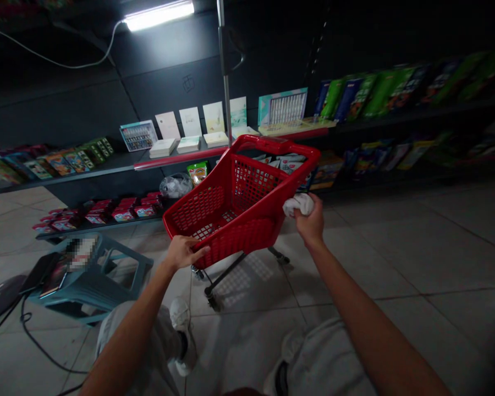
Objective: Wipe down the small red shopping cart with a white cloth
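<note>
In front of me stands a red plastic shopping cart [247, 228] with perforated sides and grey legs on casters. Its basket looks bare inside apart from the grid pattern. My left hand [182, 252] grips the near left rim, fingers over the edge. A crumpled white cloth [299, 205] is bunched in my right hand [311, 220], against the cart's right side just below the handle [276, 144].
Behind the cart, dark shelves carry upright notebooks [190, 122], a marker set [282, 109], and green and blue packs [355, 96]. A blue-grey stool [94, 275] holding dark items stands left, with a black cable [45, 352] on the tiled floor.
</note>
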A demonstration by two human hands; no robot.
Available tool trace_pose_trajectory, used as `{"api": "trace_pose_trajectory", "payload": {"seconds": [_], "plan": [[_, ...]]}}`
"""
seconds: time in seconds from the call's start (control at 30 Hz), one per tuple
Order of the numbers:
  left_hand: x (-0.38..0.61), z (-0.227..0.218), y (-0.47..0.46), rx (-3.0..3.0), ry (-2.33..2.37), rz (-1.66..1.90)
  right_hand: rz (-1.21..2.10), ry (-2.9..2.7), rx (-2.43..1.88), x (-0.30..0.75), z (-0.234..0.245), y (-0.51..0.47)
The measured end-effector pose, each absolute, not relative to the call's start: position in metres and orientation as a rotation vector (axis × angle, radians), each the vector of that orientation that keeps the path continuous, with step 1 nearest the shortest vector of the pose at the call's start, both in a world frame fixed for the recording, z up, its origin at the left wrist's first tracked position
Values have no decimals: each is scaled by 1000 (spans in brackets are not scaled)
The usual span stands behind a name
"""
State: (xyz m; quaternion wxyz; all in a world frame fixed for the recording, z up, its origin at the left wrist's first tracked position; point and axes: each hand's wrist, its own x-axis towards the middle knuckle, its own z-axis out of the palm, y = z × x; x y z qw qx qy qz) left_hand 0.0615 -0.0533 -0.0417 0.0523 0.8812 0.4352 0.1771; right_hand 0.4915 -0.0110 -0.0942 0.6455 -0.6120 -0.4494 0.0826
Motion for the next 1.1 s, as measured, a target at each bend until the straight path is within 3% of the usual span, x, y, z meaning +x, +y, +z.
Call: {"api": "trace_pose_trajectory", "payload": {"seconds": [0.13, 0.37, 0.73, 0.93, 1.1], "plan": [[67, -36, -56, 2670, 1318, 509, 22, -1138, -1316, 469, -77, -20], [71, -33, -62, 2650, 1384, 448, 108, -1237, -1291, 384, -69, -47], [61, -30, -59, 2698, 1430, 429, 410, -1818, -1084, 350, -81, -83], [106, -20, -79, 2626, 1679, 799, 486, -1940, -1087, 329, -85, -86], [135, -23, -75, 2512, 1946, 602, 481, -1881, -1091, 328, -74, -77]]}}
